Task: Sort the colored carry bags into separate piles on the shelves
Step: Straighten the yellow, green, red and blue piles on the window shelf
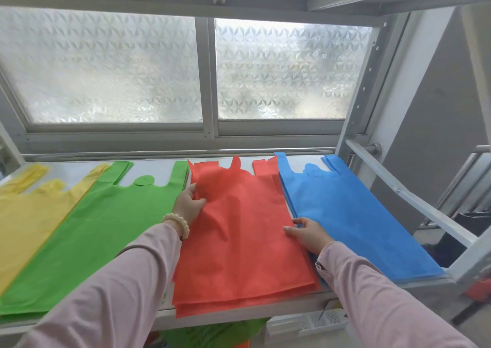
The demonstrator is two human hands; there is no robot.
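You are leaning over a white metal shelf set in front of a frosted, patterned window. Four piles of flat carry bags are lying side by side on it, handles pointing toward the window. Taking the red pile as the landmark, it is sitting near the middle of the shelf, with its near edge hanging a little over the shelf's front lip. The green pile is lying just to its left, touching or nearly touching it, and the yellow pile is lying beyond the green one, partly tucked under it. The blue pile is lying just to the right of the red pile.

Your left hand, with a pale bead bracelet on the wrist, is pinching a fold of the top red bag at the pile's left edge, bunching the fabric. Your right hand is resting on the pile's right edge, fingers partly curled, the fingertips slipping between red and blue; whether it is gripping anything, you cannot tell. Both pink sleeves are covering parts of the green and red piles. A slanted grey shelf brace is crossing to the right of the blue pile.
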